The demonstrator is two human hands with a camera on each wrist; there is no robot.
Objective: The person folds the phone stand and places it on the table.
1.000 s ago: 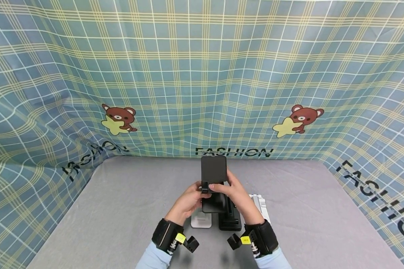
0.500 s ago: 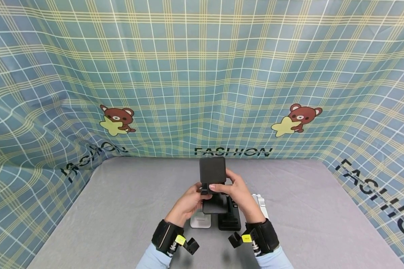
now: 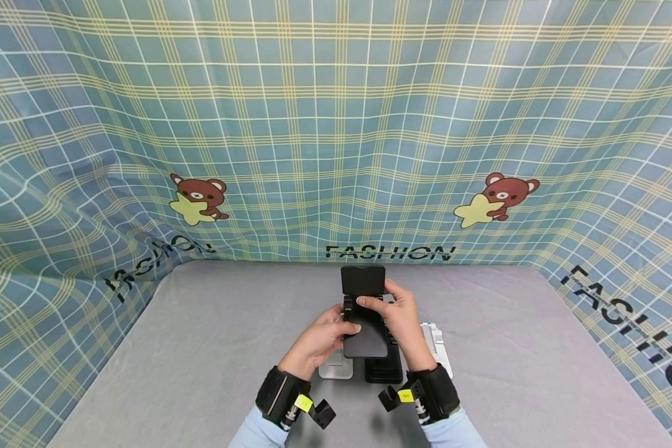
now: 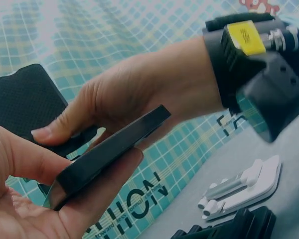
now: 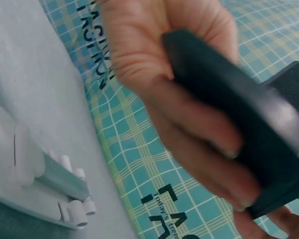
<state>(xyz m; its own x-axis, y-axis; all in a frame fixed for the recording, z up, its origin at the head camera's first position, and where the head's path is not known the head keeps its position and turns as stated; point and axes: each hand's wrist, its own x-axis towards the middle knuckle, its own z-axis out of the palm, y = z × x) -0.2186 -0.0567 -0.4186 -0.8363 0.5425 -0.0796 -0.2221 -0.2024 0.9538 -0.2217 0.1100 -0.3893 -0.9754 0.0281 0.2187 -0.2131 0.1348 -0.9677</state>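
A black folding phone stand is held in the air between both hands, its small upper plate (image 3: pixel 363 280) above the broader lower plate (image 3: pixel 366 341). My left hand (image 3: pixel 320 335) grips the lower plate from the left side, thumb on top; the left wrist view shows its fingers under the plate's edge (image 4: pixel 104 155). My right hand (image 3: pixel 401 318) pinches the stand near the joint, with the thumb lying across just beneath the upper plate. In the right wrist view the stand's dark plate (image 5: pixel 234 114) is blurred and hides part of the fingers.
On the grey tabletop (image 3: pixel 229 348), below the hands, lie a white folded stand (image 3: pixel 336 368) and a black folded stand (image 3: pixel 384 371). Another white stand (image 3: pixel 439 350) lies to the right, partly behind the right forearm. A checked curtain (image 3: pixel 336 137) hangs behind the table.
The held phone stand has tilted and shifted slightly right; its upper plate looks shorter and more of the lower plate shows. My right thumb is a little higher, and my left thumb lies on the lower plate.
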